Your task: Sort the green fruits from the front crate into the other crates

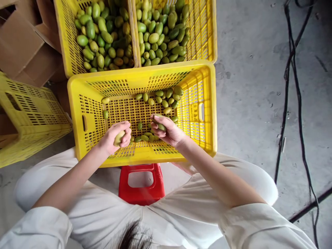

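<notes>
Gripping fruit over a rectangular yellow perforated-plastic crate (142, 156), a white-clad person holds both hands well apart: the left hand (110, 139) closed around a smooth, yellow-green oval fruit (119, 138), the right hand (171, 130) around a darker green oval fruit (161, 127). The step appears to be one-per-hand handling; the next move likely calls for a light, steady grip. Loose green oval fruits (165, 103) dot the crate's slotted bottom.

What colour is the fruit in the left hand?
The fruit is pale yellowish green, as the head view shows.
</notes>
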A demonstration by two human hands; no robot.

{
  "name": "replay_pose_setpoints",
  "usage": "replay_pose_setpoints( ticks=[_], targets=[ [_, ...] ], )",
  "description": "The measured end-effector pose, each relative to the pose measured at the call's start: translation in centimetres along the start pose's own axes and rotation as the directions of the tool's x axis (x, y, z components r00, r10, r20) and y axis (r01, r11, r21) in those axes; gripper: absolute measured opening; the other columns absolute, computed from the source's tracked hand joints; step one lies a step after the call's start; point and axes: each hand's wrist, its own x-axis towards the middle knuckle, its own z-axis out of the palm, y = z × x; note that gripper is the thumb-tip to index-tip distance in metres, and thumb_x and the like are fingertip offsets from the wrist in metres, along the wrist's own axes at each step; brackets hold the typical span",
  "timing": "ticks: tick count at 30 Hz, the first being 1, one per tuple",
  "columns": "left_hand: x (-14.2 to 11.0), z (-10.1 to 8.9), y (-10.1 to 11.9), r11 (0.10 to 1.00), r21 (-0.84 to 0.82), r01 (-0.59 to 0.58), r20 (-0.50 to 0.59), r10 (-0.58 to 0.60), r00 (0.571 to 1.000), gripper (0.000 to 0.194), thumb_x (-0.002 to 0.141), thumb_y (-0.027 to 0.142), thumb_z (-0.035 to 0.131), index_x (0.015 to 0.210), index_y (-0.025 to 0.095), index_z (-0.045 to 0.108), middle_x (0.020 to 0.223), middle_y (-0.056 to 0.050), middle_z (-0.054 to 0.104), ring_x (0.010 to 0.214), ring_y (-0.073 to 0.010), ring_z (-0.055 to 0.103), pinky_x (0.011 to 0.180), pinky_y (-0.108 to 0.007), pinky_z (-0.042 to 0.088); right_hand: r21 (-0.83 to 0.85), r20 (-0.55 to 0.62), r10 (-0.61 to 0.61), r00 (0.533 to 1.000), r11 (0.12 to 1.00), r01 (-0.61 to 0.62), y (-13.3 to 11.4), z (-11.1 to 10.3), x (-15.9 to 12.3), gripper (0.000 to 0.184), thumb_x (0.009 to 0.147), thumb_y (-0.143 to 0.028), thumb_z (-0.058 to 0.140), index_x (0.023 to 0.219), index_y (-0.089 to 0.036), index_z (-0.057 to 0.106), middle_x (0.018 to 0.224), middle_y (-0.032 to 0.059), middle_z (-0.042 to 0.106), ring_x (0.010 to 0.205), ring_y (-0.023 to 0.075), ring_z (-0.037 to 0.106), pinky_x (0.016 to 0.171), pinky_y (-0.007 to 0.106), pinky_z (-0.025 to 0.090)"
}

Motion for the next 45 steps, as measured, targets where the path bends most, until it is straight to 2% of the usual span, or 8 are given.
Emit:
replay_pose_setpoints(
  ticks=[6,14,19,26,30,37,41,45],
  targets=[
    [0.2,0.1,0.1,0.999,-0.042,0.022,-0.051,-0.024,0.998,0.048,0.086,0.057,0.057,0.06,0.017,0.054,0.042,0.001,0.049,0.032,-0.0098,0.045,0.032,-0.02,0.034,0.011,0.089,0.019,0.996,1.0,-0.02,0.4,-0.3,0.6,0.037,0.09,-0.053,0.052,0.081,-0.017,0.057,0.051,-0.004,0.048,0.036,0.0056,0.031,0.031,0.015,0.024],
    [0.8,-0.3,0.9,0.981,-0.181,-0.066,-0.285,0.012,0.959,0.019,0.088,0.022,0.054,0.1,0.013,0.065,0.091,-0.009,0.072,0.094,-0.022,0.07,0.083,-0.033,0.058,0.159,0.055,0.008,0.998,0.987,-0.017,-1.4,1.1,-0.7,0.037,0.089,-0.031,0.036,0.119,-0.02,0.056,0.114,0.0065,0.068,0.093,0.0181,0.069,0.067,0.029,0.061],
    [0.8,-0.9,1.1,0.99,-0.054,-0.134,-0.214,0.119,0.97,0.025,0.075,0.029,0.076,0.093,0.015,0.064,0.085,-0.005,0.07,0.079,-0.0168,0.069,0.071,-0.026,0.057,0.177,0.115,-0.077,0.99,0.983,0.056,-1.3,0.8,-0.8,0.035,0.084,-0.026,0.057,0.118,-0.024,0.054,0.103,0.0019,0.067,0.079,0.0114,0.064,0.054,0.017,0.056],
    [0.7,-0.6,1.0,0.999,0.027,-0.044,-0.137,0.047,0.989,0.025,0.065,0.022,0.077,0.075,0.017,0.054,0.056,0.006,0.05,0.039,-0.0042,0.044,0.035,-0.014,0.028,0.056,0.025,-0.007,1.0,0.998,0.005,-0.6,0.8,-0.5,0.032,0.068,-0.028,0.081,0.088,-0.02,0.057,0.076,-0.0035,0.058,0.046,0.0027,0.038,0.03,0.011,0.013],
    [0.8,-0.4,1.1,0.996,0.037,-0.079,-0.154,0.083,0.984,0.022,0.073,0.031,0.073,0.074,0.016,0.058,0.057,0.004,0.051,0.043,-0.0062,0.048,0.038,-0.017,0.036,0.028,-0.005,0.02,1.0,0.999,-0.02,-0.4,0.7,0.0,0.03,0.083,-0.046,0.064,0.085,-0.016,0.061,0.069,0.001,0.06,0.047,0.0067,0.044,0.035,0.015,0.029],
    [0.5,-0.4,1.3,0.985,-0.056,-0.165,-0.163,0.154,0.975,0.031,0.074,0.019,0.07,0.104,0.017,0.064,0.097,-0.006,0.069,0.087,-0.018,0.069,0.075,-0.03,0.057,0.1,-0.133,-0.017,0.991,0.995,0.031,-1.3,0.7,0.1,0.022,0.08,-0.019,0.06,0.102,-0.017,0.063,0.084,0.0013,0.069,0.077,0.0142,0.065,0.07,0.025,0.057],
    [0.3,-0.2,1.3,0.965,-0.016,-0.262,-0.188,0.255,0.949,0.033,0.068,0.024,0.08,0.095,0.018,0.063,0.086,-0.001,0.066,0.068,-0.0107,0.064,0.06,-0.022,0.054,0.083,-0.163,-0.042,0.986,0.995,0.056,-1.7,0.0,0.2,0.032,0.072,-0.009,0.071,0.101,-0.017,0.06,0.074,-0.0023,0.062,0.068,0.0109,0.062,0.059,0.02,0.054],
    [0.2,0.1,1.6,0.971,-0.057,-0.233,-0.229,0.215,0.95,0.028,0.063,0.015,0.077,0.079,0.019,0.054,0.062,0.008,0.05,0.044,-0.0019,0.044,0.038,-0.012,0.032,0.061,-0.144,0.072,0.987,0.996,-0.064,-1.4,-0.6,0.4,0.028,0.065,-0.008,0.076,0.083,-0.016,0.057,0.062,-0.0058,0.052,0.048,0.0041,0.044,0.034,0.011,0.024]
  ],
)
